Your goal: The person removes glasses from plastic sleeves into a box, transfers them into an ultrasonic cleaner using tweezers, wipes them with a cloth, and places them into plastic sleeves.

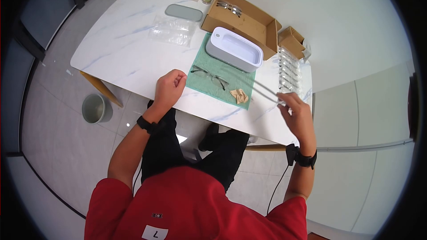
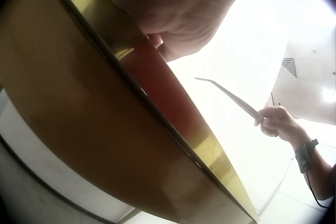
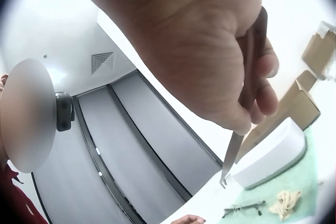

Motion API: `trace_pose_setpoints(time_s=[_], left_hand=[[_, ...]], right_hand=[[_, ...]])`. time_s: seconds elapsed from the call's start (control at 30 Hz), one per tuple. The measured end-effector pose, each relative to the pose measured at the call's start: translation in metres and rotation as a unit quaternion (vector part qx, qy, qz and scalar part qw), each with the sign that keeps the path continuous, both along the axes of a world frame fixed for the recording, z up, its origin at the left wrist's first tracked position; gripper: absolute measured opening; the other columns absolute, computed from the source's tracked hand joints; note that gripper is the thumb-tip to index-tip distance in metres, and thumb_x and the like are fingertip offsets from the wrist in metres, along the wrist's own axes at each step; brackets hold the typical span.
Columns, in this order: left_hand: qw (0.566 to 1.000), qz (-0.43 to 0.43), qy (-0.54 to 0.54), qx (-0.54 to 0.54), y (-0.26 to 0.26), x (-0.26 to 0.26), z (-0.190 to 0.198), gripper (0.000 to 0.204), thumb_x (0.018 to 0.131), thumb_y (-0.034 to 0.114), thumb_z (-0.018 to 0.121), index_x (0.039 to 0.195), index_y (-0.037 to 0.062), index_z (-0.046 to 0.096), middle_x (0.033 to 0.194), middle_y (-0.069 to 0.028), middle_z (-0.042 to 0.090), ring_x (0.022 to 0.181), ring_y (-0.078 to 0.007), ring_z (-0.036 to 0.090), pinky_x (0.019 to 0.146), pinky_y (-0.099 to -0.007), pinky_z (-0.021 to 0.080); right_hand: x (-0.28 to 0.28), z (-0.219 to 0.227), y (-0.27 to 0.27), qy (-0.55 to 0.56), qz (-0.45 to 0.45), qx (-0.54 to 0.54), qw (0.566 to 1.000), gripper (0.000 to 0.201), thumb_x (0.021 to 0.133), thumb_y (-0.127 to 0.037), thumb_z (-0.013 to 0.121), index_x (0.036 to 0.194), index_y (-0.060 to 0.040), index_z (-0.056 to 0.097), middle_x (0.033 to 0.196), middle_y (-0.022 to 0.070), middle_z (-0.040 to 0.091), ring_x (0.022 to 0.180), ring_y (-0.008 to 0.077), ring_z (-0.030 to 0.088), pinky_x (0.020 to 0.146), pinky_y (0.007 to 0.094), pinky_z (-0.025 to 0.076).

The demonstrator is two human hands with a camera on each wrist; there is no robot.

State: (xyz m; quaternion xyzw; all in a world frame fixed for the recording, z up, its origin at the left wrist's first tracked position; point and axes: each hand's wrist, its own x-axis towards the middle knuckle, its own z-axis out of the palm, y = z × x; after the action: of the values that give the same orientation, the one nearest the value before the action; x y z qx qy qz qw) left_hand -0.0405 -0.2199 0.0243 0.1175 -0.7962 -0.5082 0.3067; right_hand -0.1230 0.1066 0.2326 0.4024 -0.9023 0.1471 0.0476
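Marble table (image 1: 120, 44), right hand (image 1: 299, 114) gripping tweezers (image 1: 266, 91), tip seemingly shut in wrist view.

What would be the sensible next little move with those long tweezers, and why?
Probably lower the tweezers in the right hand toward the glasses on the green cloth: their tips hang above it, holding nothing, beside the white tub.

white marble worktop (image 1: 115, 49); green mat (image 1: 198, 78) bearing white tub (image 1: 234, 49), glasses (image 1: 209, 76), tan cloth (image 1: 239, 95). cardboard box (image 1: 249, 24) behind, grey lid (image 1: 183, 12), clear bags (image 1: 171, 30), grey bin (image 1: 95, 108) on floor.
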Motion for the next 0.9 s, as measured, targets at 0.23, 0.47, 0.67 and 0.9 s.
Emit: trace_pose_setpoints(time_s=[0.23, 0.47, 0.67, 0.9], left_hand=[[1.000, 0.003, 0.007, -0.027, 0.000, 0.000, 0.000, 0.003, 0.086, 0.005, 0.067, 0.087, 0.0027, 0.066, 0.068, -0.0076, 0.064, 0.057, -0.0152, 0.060, 0.055, -0.0278, 0.049], [1.000, -0.003, 0.009, -0.024, 0.000, 0.001, 0.002, 0.003, 0.086, 0.004, 0.067, 0.088, 0.0019, 0.065, 0.068, -0.0080, 0.064, 0.055, -0.0151, 0.058, 0.053, -0.0283, 0.047], [0.999, -0.012, 0.014, -0.041, -0.001, 0.000, 0.001, 0.004, 0.086, 0.005, 0.068, 0.086, 0.0023, 0.065, 0.068, -0.0077, 0.064, 0.055, -0.0163, 0.059, 0.053, -0.0293, 0.047], [0.999, -0.011, -0.009, -0.033, 0.000, 0.002, 0.005, 0.004, 0.086, 0.005, 0.067, 0.087, 0.0025, 0.064, 0.071, -0.0073, 0.065, 0.057, -0.0168, 0.061, 0.055, -0.0297, 0.048]], right_hand=[[-0.081, -0.010, -0.006, 0.046, -0.071, -0.160, 0.983, 0.029, 0.086, -0.001, 0.068, 0.114, -0.0022, 0.065, 0.095, 0.0137, 0.068, 0.071, 0.0223, 0.064, 0.065, 0.0307, 0.051], [-0.131, -0.054, -0.034, 0.041, -0.104, -0.203, 0.973, 0.030, 0.087, -0.008, 0.069, 0.116, -0.0016, 0.065, 0.093, 0.0126, 0.069, 0.068, 0.0197, 0.063, 0.066, 0.0304, 0.051], [-0.173, -0.062, -0.065, 0.134, -0.082, -0.154, 0.976, 0.025, 0.086, -0.012, 0.066, 0.110, -0.0041, 0.067, 0.099, 0.0164, 0.068, 0.083, 0.0350, 0.067, 0.073, 0.0420, 0.053], [-0.230, -0.075, -0.117, 0.168, -0.125, 0.006, 0.978, 0.019, 0.088, -0.017, 0.061, 0.102, -0.0051, 0.067, 0.099, 0.0161, 0.066, 0.087, 0.0369, 0.067, 0.076, 0.0470, 0.054]])
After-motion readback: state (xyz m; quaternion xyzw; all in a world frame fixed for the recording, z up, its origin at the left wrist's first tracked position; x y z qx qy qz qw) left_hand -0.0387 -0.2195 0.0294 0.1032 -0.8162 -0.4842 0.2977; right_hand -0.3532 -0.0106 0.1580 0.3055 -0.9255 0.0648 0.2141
